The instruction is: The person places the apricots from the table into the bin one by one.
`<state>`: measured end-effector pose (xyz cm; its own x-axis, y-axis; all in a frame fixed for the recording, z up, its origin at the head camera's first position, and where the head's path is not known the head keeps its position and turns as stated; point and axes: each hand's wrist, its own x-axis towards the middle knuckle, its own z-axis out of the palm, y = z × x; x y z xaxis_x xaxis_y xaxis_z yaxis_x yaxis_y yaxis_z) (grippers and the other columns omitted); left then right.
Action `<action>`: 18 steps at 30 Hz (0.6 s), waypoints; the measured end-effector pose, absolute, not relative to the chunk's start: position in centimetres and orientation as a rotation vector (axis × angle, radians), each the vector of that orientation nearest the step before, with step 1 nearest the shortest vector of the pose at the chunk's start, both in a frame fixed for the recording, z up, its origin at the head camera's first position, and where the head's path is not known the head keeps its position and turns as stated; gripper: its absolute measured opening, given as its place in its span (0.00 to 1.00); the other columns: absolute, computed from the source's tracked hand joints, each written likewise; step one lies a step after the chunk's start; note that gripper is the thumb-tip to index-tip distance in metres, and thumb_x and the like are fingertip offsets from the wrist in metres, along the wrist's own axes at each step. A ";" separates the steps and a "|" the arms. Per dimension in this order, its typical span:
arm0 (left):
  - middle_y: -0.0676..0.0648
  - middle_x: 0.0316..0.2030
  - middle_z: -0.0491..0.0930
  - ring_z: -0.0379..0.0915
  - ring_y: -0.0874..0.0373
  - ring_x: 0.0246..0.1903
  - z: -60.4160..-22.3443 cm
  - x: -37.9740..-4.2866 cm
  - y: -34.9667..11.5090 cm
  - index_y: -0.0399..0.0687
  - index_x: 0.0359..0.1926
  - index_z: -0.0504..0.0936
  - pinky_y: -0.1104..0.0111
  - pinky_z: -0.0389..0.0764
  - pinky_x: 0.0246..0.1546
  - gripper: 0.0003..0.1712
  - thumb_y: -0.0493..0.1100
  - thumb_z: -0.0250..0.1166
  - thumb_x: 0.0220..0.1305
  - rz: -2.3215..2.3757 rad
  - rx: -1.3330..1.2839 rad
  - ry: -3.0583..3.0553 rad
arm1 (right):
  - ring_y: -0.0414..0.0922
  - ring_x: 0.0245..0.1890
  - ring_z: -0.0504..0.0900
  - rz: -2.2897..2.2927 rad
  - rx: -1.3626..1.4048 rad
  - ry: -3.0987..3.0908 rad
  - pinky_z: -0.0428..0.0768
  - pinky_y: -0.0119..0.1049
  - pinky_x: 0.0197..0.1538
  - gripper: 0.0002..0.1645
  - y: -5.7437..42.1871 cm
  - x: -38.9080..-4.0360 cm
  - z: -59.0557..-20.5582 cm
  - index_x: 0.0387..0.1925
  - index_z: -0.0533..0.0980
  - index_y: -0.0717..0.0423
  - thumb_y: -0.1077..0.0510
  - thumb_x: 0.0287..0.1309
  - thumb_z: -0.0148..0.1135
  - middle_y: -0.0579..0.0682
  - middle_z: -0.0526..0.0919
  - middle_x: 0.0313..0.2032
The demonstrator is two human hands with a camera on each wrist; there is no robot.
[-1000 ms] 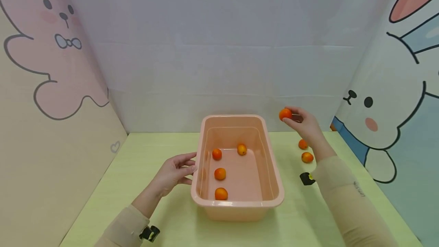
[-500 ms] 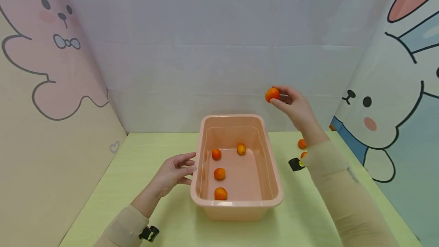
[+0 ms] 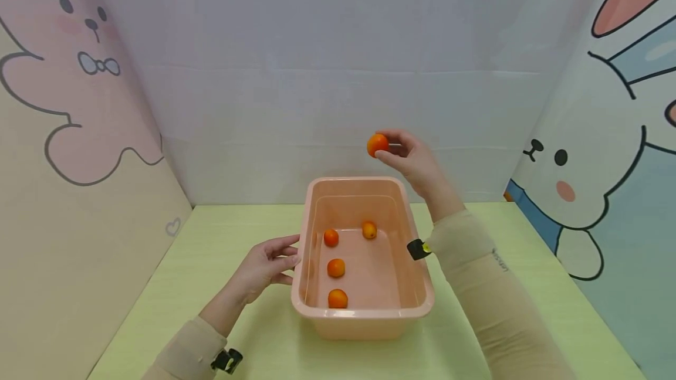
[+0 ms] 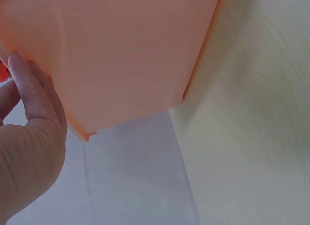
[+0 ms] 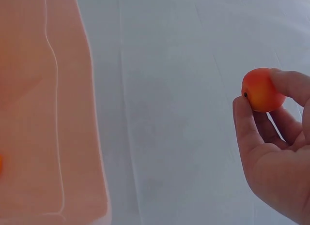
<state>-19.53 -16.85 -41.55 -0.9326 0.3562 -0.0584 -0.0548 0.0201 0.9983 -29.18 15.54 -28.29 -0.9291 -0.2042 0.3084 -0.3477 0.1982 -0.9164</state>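
My right hand (image 3: 409,160) pinches a small, round orange-red fruit (image 3: 377,145) between thumb and fingertips. In the head view the fruit appears just above the far rim of a peach plastic basin (image 3: 364,313). The right wrist view shows a dark dot on the fruit (image 5: 261,92). At the basin's left side, my left hand (image 3: 269,265) touches the rim with loosely extended fingers. Inside the basin lie several similar fruits, among them a yellower fruit (image 3: 369,230) near the far end and an orange fruit (image 3: 338,298) near the front wall.
The basin stands on a pale green-yellow table (image 3: 237,345). A white sheet (image 3: 274,104) hangs behind it, and printed cartoon panels flank both sides. My right sleeve (image 3: 475,263) covers part of the table to the right.
My right hand has carried the fruit up and leftward, from beyond the basin's right side to above its far end. Two fruits on the right are now hidden behind my sleeve. The left hand stays put.
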 end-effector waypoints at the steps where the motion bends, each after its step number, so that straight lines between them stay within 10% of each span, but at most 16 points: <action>1: 0.37 0.49 0.78 0.81 0.54 0.40 -41.6 -19.5 -16.8 0.30 0.70 0.63 0.57 0.87 0.38 0.35 0.36 0.66 0.67 1.990 0.311 2.008 | 0.50 0.53 0.77 1.839 0.527 -2.357 0.76 0.39 0.60 0.28 15.1 -29.2 -28.5 0.64 0.71 0.59 0.61 0.65 0.65 0.56 0.75 0.58; 18: 0.37 0.49 0.78 0.81 0.53 0.40 -41.6 -19.5 -16.9 0.31 0.71 0.64 0.57 0.87 0.38 0.35 0.37 0.66 0.67 1.985 0.298 2.008 | 0.54 0.56 0.74 1.847 0.379 -2.535 0.77 0.44 0.61 0.26 11.4 -31.4 -33.1 0.62 0.73 0.58 0.61 0.64 0.66 0.56 0.76 0.57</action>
<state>-19.54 -16.86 -41.59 -0.9331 0.3533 -0.0670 -0.0628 0.0234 0.9978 -31.44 11.43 -33.13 -0.9711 -0.2024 0.1262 -0.1822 0.2877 -0.9402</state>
